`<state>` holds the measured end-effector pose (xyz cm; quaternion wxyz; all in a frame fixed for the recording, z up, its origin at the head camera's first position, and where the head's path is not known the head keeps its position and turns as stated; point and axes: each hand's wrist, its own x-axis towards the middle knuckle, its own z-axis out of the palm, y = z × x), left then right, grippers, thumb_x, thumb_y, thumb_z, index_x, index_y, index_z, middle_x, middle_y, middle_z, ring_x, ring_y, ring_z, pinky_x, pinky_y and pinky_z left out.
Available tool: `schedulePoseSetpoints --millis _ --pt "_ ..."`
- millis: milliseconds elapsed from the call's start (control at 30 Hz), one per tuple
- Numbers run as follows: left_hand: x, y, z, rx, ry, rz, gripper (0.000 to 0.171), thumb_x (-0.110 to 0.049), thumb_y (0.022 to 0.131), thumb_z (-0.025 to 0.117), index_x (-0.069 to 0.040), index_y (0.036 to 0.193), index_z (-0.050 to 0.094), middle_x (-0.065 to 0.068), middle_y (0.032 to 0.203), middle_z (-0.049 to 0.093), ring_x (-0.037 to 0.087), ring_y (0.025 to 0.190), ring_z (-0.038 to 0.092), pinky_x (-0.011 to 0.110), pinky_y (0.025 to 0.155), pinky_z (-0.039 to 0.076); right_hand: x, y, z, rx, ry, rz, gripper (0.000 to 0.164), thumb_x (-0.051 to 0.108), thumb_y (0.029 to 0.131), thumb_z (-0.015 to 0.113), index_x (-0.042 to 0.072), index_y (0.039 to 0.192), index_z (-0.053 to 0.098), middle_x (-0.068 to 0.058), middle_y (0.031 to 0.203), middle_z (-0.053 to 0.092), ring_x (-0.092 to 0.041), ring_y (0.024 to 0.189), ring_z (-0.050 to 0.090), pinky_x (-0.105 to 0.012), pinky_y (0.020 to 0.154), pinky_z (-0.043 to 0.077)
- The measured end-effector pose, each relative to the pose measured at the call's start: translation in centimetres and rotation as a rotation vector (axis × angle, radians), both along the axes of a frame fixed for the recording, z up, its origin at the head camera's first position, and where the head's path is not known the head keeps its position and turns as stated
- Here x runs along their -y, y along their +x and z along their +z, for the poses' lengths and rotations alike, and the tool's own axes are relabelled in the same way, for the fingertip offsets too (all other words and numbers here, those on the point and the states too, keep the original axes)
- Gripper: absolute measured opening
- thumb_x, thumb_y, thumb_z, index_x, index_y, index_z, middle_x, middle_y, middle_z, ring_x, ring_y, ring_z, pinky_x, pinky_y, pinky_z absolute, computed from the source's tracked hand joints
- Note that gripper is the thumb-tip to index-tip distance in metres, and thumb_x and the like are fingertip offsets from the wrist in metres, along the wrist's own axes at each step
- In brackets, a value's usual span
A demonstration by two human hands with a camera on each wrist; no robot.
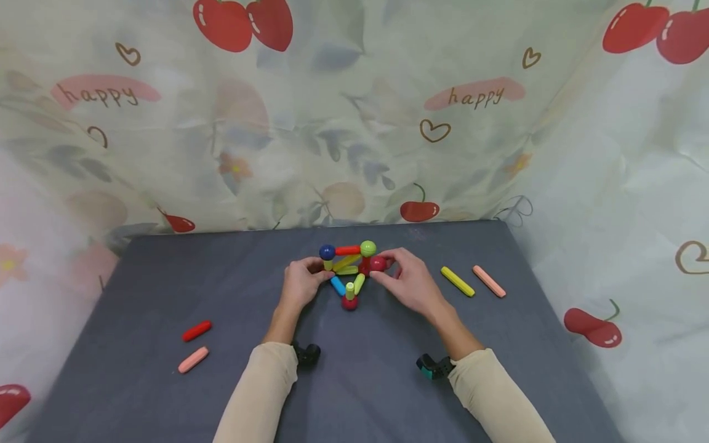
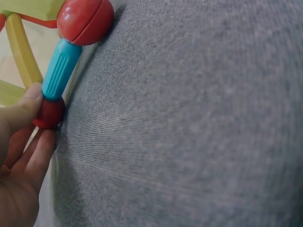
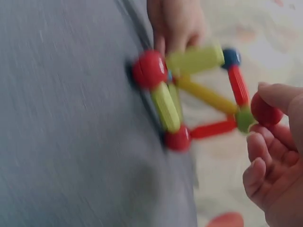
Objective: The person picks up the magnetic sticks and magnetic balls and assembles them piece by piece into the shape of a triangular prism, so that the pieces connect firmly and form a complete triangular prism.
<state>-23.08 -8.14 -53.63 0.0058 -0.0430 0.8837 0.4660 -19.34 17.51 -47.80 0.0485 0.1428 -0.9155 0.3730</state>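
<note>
Dark grey fabric-topped table [image 1: 365, 387] in front of me, pale sheet [image 1: 310, 154] hanging behind and along both sides, printed with cherries [image 1: 420, 211], brown hearts [image 1: 435, 131], "happy" lettering [image 1: 475, 95]. Light's pretty soft.

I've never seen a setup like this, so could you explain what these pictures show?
There's no machine, just a person working bare-handed. The wide picture is taken from the head, the others from the left and right wrists. On the grey table stands a colourful rod-and-ball frame. The left hand pinches a red ball at the frame's base; the right hand holds another red ball. Loose on the left lie a red rod and a pink rod; on the right, a yellow rod and another pink rod.
</note>
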Motion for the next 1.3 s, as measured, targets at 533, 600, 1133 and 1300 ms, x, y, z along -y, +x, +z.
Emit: schedulePoseSetpoints --millis 533,600,1133,1300 --pt "0.0 0.1 0.3 0.005 -0.009 -0.012 0.037 -0.029 0.086 0.083 -0.01 0.117 0.076 0.009 0.114 0.077 0.027 0.109 0.071 0.046 0.099 0.055 4.3 1.9 -1.1 0.031 -0.024 0.134 0.049 0.033 0.091 0.079 0.018 0.135 0.062 0.003 0.111 0.063 -0.007 0.066 0.053 -0.022 0.061 0.05" --pt "0.0 0.2 0.4 -0.002 -0.013 -0.011 0.036 -0.028 0.086 0.083 -0.009 0.116 0.076 0.009 0.113 0.077 0.027 0.108 0.071 0.046 0.099 0.056 4.4 2.0 -1.5 0.07 -0.011 0.109 0.053 0.037 0.09 0.079 0.018 0.136 0.06 0.0 0.113 0.063 -0.008 0.068 0.054 -0.024 0.062 0.05" --pt "-1.1 3.9 1.1 -0.045 -0.128 0.023 0.036 -0.024 0.083 0.087 -0.007 0.11 0.072 0.01 0.102 0.074 0.025 0.091 0.068 0.043 0.085 0.058 2.8 0.3 -4.6 0.075 0.099 0.0 0.036 0.023 0.095 0.074 0.008 0.125 0.063 -0.009 0.112 0.067 -0.023 0.098 0.061 -0.042 0.09 0.054" --pt "-1.5 4.1 1.2 -0.048 -0.153 0.045 0.036 -0.025 0.084 0.086 -0.008 0.113 0.074 0.01 0.103 0.076 0.025 0.09 0.069 0.043 0.086 0.059 2.3 0.5 -4.2 0.077 0.288 0.003 0.066 0.042 0.097 0.069 0.009 0.149 0.046 -0.017 0.146 0.051 -0.038 0.13 0.046 -0.056 0.11 0.041"
